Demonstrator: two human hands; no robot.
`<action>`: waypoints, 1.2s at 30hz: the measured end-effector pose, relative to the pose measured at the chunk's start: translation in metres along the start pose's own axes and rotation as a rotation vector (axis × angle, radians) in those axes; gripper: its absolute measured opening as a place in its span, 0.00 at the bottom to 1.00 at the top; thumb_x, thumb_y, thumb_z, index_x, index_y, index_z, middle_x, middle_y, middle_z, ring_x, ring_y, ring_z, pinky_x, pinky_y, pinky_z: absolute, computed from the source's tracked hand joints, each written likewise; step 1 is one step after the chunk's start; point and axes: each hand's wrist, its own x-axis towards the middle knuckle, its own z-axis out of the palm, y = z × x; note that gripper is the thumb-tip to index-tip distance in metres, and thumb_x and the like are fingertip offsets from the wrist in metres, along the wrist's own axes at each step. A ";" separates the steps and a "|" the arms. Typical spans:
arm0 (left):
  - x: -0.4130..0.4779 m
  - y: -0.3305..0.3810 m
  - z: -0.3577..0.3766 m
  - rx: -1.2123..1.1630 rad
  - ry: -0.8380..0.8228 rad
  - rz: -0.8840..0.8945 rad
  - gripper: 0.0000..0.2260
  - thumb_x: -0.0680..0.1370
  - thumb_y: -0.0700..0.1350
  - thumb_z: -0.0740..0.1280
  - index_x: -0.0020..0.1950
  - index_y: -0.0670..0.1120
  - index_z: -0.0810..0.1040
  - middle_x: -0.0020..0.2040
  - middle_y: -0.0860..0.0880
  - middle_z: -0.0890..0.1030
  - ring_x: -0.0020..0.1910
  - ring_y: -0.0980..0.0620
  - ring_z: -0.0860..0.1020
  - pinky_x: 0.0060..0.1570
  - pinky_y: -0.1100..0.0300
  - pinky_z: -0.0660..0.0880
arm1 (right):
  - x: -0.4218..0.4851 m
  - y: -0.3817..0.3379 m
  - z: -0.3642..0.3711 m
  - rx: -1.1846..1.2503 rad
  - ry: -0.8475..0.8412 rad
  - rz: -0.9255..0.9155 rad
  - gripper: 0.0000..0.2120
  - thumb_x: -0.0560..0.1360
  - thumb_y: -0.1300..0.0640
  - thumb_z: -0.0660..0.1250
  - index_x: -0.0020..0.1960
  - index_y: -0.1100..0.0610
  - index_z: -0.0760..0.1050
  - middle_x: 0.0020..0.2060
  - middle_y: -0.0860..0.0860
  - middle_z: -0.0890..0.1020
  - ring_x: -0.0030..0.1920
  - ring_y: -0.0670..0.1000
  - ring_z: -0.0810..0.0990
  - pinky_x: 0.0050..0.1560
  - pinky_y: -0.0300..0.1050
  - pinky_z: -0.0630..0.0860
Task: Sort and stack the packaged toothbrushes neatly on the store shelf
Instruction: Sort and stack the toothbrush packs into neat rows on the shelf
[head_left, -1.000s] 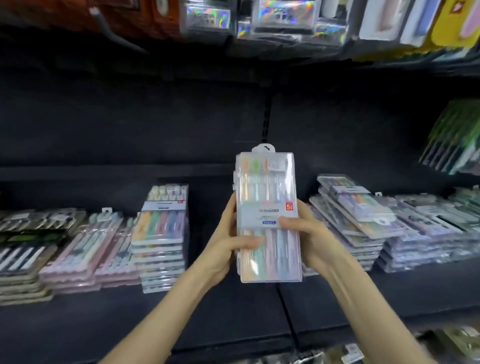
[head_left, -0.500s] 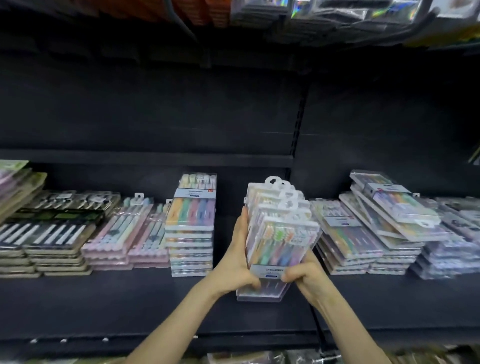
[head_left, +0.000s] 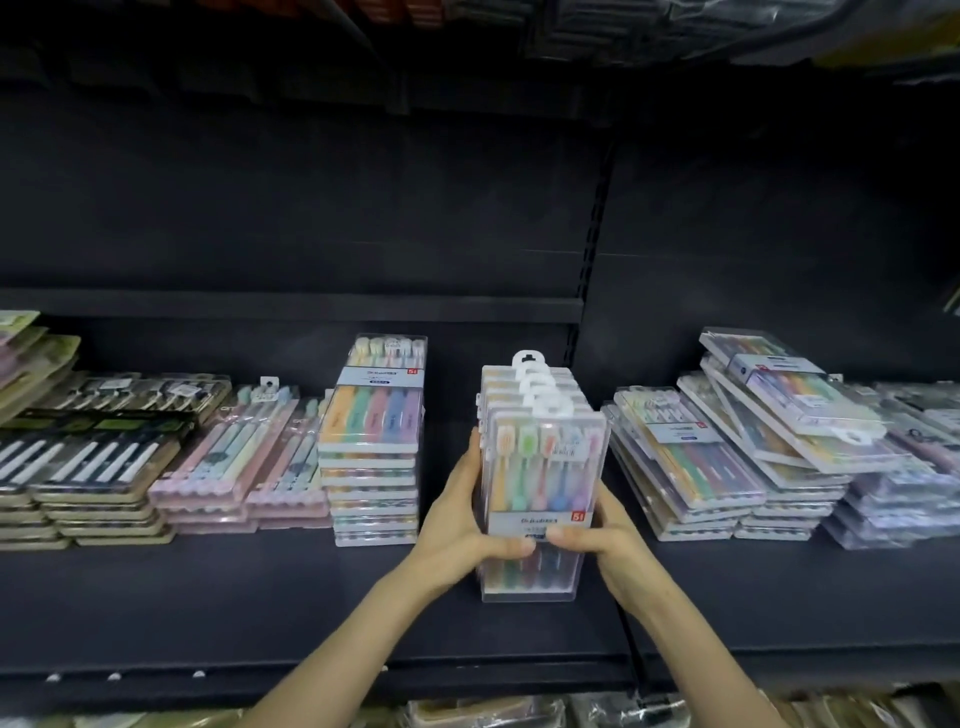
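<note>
A stack of clear toothbrush packs (head_left: 540, 467) stands on end at the middle of the dark shelf (head_left: 260, 597), tilted back so that the white hang tabs fan out one behind another at its top. The left grip (head_left: 462, 525) is clasped round the stack's left edge and the right grip (head_left: 597, 535) round its right edge. Both thumbs lie across the front pack just under its label. The stack's bottom edge sits low, at the shelf surface, but the view does not tell whether it rests there or hangs just above.

To the left, a squared pile of the same packs (head_left: 371, 441) lies flat with its edges in line. The gap between it and the held stack is open, and the left grip fills part of it. To the right, a slumped pile (head_left: 685, 457) has its near edges stepped outward. Here the gap is narrower, and the right grip sits just beside that pile's corner. Further right, loose packs (head_left: 789, 405) lie askew on top of another heap.

In front of the held stack the shelf runs bare to its front lip (head_left: 311, 670). Pink packs (head_left: 234, 457) and dark packs (head_left: 104, 441) occupy the far left.
</note>
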 end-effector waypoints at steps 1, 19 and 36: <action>0.004 0.004 0.001 -0.040 0.026 -0.018 0.52 0.56 0.56 0.79 0.76 0.55 0.58 0.68 0.55 0.73 0.67 0.57 0.71 0.66 0.52 0.70 | 0.003 -0.003 0.000 0.017 0.039 -0.006 0.29 0.61 0.56 0.78 0.61 0.50 0.77 0.56 0.55 0.83 0.57 0.55 0.81 0.50 0.42 0.79; 0.080 0.026 0.002 -0.261 -0.041 -0.553 0.15 0.73 0.60 0.67 0.52 0.52 0.81 0.38 0.55 0.85 0.34 0.58 0.83 0.29 0.64 0.73 | 0.086 -0.027 -0.020 0.031 0.188 0.522 0.14 0.73 0.49 0.71 0.54 0.57 0.81 0.47 0.56 0.86 0.45 0.56 0.85 0.44 0.51 0.81; 0.001 0.097 -0.058 0.408 0.383 0.176 0.12 0.77 0.56 0.64 0.47 0.52 0.83 0.44 0.59 0.81 0.43 0.63 0.76 0.42 0.77 0.66 | 0.059 -0.014 -0.021 0.063 0.197 0.485 0.11 0.77 0.49 0.66 0.56 0.51 0.79 0.48 0.50 0.86 0.45 0.51 0.85 0.46 0.50 0.78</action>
